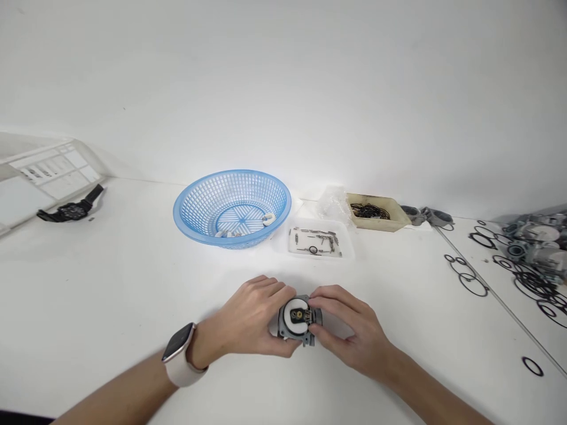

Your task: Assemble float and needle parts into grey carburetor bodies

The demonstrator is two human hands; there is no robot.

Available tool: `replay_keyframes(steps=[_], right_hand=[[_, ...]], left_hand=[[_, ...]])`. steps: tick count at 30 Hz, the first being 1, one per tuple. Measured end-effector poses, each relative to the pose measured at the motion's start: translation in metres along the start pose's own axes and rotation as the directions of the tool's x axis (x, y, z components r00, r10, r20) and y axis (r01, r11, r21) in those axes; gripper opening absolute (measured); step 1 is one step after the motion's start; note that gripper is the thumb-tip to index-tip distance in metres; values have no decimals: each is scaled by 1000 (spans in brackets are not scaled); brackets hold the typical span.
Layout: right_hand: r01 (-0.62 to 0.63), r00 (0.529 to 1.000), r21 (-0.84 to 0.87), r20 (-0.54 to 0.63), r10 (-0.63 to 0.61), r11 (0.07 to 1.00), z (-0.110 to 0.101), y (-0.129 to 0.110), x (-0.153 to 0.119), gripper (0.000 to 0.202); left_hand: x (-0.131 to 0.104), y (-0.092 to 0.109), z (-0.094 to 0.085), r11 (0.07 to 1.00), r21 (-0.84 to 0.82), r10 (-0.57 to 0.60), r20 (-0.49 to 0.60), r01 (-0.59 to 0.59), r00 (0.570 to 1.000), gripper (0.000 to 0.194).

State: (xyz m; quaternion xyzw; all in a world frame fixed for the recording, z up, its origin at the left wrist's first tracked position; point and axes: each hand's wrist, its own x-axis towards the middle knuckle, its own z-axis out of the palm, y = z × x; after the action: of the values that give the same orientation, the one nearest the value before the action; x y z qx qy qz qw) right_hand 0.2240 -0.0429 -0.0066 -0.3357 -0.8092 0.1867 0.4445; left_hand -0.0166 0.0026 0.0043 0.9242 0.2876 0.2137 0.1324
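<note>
Holding one grey part point(296, 317), two hands point(250, 319) point(357, 333)

On your left, the black wristwatch point(73, 211) lies beside the white printed panel point(27, 199). Ahead of you, the blue plastic basket point(178, 215) stands left of the shallow tray point(348, 241) holding small metal parts point(332, 242). Right of this tray, the cream box point(376, 225) contains black rings point(371, 211).

From the wearer's head, I look forward and down, fairly close over the left hand point(254, 319) and right hand point(359, 337), across the worktop point(110, 283) to the far wall point(283, 88).
</note>
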Motion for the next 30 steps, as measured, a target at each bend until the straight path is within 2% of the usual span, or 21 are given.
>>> replay_keyframes(steps=[7, 16, 23, 30], right_hand=[[32, 999, -19, -3, -32, 999, -1, -4, -2, 38], [-49, 998, 30, -43, 50, 998, 3, -6, -2, 39], [-33, 998, 40, -44, 35, 999, 2, -11, 4, 39], [-76, 995, 77, -58, 81, 994, 6, -13, 3, 41]], left_hand=[[0, 0, -1, 1000, -24, -15, -3, 15, 1000, 45], [1, 1, -1, 1000, -23, -20, -6, 20, 1000, 41], [-1, 3, 0, 999, -3, -52, -43, 51, 998, 38], [0, 2, -1, 1000, 0, -28, 1, 28, 1000, 34]])
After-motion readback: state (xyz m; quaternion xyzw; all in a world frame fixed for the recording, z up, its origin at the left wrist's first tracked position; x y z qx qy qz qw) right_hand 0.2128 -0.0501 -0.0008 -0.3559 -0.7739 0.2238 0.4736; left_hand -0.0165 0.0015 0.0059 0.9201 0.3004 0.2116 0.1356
